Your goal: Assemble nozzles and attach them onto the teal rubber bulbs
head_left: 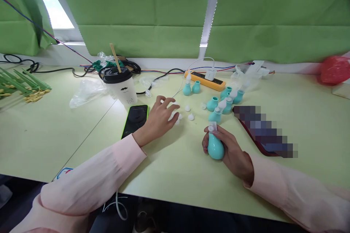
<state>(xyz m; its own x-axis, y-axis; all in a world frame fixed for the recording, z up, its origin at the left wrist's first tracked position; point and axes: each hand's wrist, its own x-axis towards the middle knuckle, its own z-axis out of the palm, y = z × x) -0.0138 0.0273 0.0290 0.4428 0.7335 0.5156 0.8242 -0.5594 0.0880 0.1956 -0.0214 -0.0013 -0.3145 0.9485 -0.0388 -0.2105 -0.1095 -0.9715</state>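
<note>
My right hand (228, 147) is closed around a teal squeeze bulb (216, 148), with a clear whitish piece (212, 126) at its neck by my thumb and fingertips. Over the table at the middle, my left hand (161, 116) is open, its fingers spread and slightly curled. Small white tips (191, 117) lie beside and partly under its fingers. Beyond my right hand stand several more teal bulbs, some fitted with whitish nozzles (222, 105) and some with bare necks (212, 103). Two others, one with a nozzle (187, 88), stand farther back.
A lidded paper cup (121, 89) with a straw and a green-edged phone (134, 120) are near my left hand. Right of the bulbs lies a dark, pixelated device (262, 131). Behind them are an orange power strip (205, 81), cables and plastic bags (89, 93).
</note>
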